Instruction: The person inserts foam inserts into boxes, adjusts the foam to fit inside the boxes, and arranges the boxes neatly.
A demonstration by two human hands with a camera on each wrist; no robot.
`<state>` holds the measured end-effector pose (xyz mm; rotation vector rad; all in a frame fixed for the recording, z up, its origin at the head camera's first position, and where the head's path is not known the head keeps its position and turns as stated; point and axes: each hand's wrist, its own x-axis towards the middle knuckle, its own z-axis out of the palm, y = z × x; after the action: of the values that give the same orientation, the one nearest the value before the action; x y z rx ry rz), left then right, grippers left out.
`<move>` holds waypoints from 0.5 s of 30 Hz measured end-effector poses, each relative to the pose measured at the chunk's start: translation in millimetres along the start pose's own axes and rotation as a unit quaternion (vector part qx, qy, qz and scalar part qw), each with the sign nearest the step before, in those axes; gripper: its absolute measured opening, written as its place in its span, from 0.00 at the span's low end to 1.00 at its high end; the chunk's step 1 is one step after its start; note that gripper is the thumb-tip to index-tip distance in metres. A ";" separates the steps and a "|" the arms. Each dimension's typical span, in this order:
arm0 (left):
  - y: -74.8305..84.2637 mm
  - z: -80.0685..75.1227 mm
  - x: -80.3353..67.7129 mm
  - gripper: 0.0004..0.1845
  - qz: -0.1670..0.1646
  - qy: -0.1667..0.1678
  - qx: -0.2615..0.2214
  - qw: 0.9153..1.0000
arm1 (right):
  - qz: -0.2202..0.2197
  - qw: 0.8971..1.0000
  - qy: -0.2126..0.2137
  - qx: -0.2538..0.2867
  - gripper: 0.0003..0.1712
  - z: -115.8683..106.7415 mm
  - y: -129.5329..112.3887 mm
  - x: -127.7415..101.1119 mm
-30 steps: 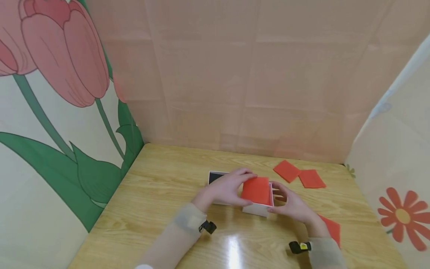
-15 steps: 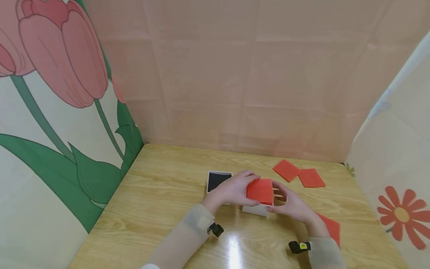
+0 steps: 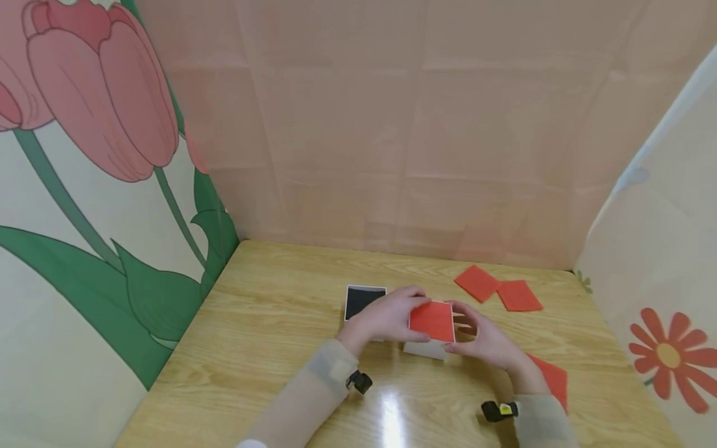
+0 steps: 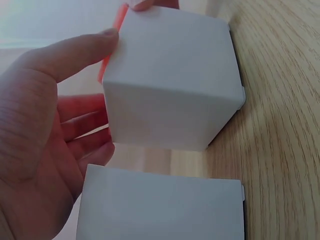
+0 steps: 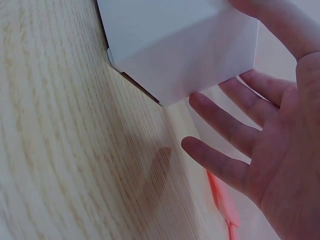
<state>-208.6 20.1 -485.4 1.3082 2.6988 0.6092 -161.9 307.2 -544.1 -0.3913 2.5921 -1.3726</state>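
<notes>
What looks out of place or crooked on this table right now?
The red sheet sits tilted on the white box, not yet flat, with the left hand and right hand at its sides. Three more red sheets lie scattered: two at the back, one by the right wrist.

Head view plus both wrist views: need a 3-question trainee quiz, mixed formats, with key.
1. True or false: the red sheet lies on top of the white box.
2. Which of these also shows on the wooden table? A) a blue cup B) a black-topped square beside the left hand C) a pair of scissors
3. Fill in: in the right wrist view, the fingers of the right hand are ____ rather than curled.

Key: 1 true; 2 B; 3 straight.
</notes>
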 end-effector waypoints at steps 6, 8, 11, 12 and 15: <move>-1.3 1.9 0.8 0.44 -0.002 -0.007 0.004 1.000 | 0.005 1.000 -0.002 0.000 0.59 0.1 -0.7 -0.9; -1.4 2.3 0.8 0.44 -0.003 -0.008 0.003 1.000 | 0.004 1.000 -0.003 0.001 0.59 0.1 -0.9 -0.9; -1.4 3.4 0.9 0.44 -0.005 -0.008 0.005 1.000 | 0.005 1.000 -0.004 0.003 0.59 0.0 -0.4 -0.7; -1.3 3.6 0.9 0.44 -0.006 -0.008 0.005 1.000 | 0.004 1.000 -0.004 0.003 0.58 0.0 -0.2 -0.7; 0.3 3.3 0.7 0.45 -0.008 -0.007 0.011 1.000 | 0.001 1.000 -0.006 0.001 0.58 0.1 1.0 -0.4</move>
<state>-208.1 21.9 -488.2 1.2900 2.7100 0.5684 -161.7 307.8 -545.0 -0.3942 2.5814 -1.3683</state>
